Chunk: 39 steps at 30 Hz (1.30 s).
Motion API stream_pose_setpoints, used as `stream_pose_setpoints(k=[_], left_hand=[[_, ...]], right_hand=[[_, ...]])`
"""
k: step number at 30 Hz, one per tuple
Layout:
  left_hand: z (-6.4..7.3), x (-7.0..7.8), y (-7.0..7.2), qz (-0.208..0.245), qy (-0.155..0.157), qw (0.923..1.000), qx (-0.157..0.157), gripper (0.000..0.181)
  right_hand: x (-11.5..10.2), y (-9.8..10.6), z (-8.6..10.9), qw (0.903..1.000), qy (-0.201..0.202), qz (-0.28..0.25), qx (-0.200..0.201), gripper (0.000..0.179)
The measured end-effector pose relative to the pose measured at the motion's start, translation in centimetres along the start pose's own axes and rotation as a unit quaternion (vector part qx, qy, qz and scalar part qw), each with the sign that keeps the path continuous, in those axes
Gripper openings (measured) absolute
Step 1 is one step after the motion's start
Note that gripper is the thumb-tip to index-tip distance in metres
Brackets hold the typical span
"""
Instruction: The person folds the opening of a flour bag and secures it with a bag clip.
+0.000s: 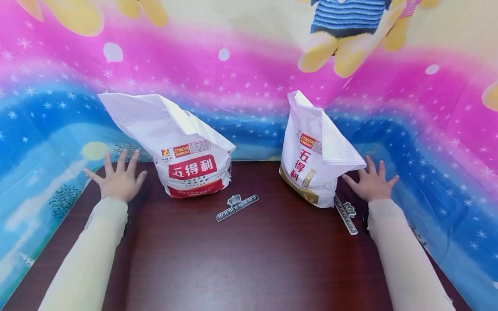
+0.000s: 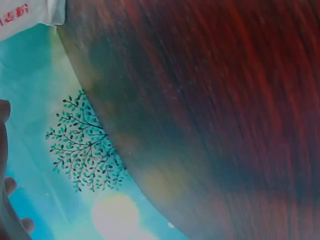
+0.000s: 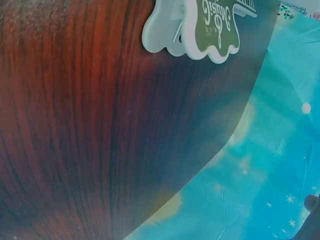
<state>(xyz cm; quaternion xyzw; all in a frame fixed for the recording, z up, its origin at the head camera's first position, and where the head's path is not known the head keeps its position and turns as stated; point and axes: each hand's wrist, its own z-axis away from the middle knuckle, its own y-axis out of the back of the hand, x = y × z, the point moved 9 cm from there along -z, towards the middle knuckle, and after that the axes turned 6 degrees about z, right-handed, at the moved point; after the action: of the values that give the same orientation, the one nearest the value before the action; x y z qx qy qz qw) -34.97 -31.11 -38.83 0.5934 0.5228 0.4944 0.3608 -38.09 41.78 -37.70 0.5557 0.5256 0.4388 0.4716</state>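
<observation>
Both hands are spread with fingers apart and hold nothing. The left hand [image 1: 119, 181] is beside a white flour bag with red printing [image 1: 192, 168], whose top flops over to the left. The right hand [image 1: 372, 181] is to the right of a second white bag with a gold base band [image 1: 305, 168], its top folded down toward that hand. A piano-key patterned clip [image 1: 237, 208] lies on the table between the bags. Another such clip [image 1: 345, 215] lies at the right bag's foot, near the right wrist; its scalloped handle [image 3: 217, 27] shows large in the right wrist view.
The dark red-brown table [image 1: 241, 268] has a curved edge. A colourful cloth backdrop [image 1: 249, 86] with snowflakes and cartoon figures hangs behind it and along both sides. A printed tree [image 2: 90, 145] on the cloth shows by the table edge in the left wrist view.
</observation>
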Motion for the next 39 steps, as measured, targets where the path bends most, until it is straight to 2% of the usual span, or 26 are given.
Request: stream_pose_setpoints(k=[8, 15, 20, 24, 29, 39], left_hand=[[0.5, 0.4, 0.8, 0.035, -0.005, 0.9991, 0.023, 0.074], [0.9, -0.1, 2.2, 0.073, 0.026, 0.9953, 0.058, 0.065], [1.1, 0.2, 2.6, 0.085, 0.026, 0.9935, 0.071, 0.064], [1.3, 1.2, 2.9, 0.09, 0.017, 0.992, 0.087, 0.063], [2.0, 2.7, 3.7, 0.096, 0.002, 0.9879, 0.122, 0.057], [3.2, 6.1, 5.5, 0.094, -0.028, 0.979, 0.179, 0.043]], right_hand=[[0.1, 0.0, 0.5, 0.9998, 0.003, -0.018, -0.003, 0.081], [-1.0, 1.1, 1.1, 0.9996, 0.022, -0.015, 0.011, 0.083], [-1.7, 1.5, 1.5, 0.9994, 0.029, -0.014, 0.015, 0.085], [-2.1, 1.8, 1.9, 0.999, 0.035, -0.017, 0.02, 0.084], [-2.6, 2.3, 2.5, 0.9985, 0.043, -0.02, 0.028, 0.081], [-3.3, 4.1, 2.9, 0.9961, 0.044, -0.02, 0.073, 0.078]])
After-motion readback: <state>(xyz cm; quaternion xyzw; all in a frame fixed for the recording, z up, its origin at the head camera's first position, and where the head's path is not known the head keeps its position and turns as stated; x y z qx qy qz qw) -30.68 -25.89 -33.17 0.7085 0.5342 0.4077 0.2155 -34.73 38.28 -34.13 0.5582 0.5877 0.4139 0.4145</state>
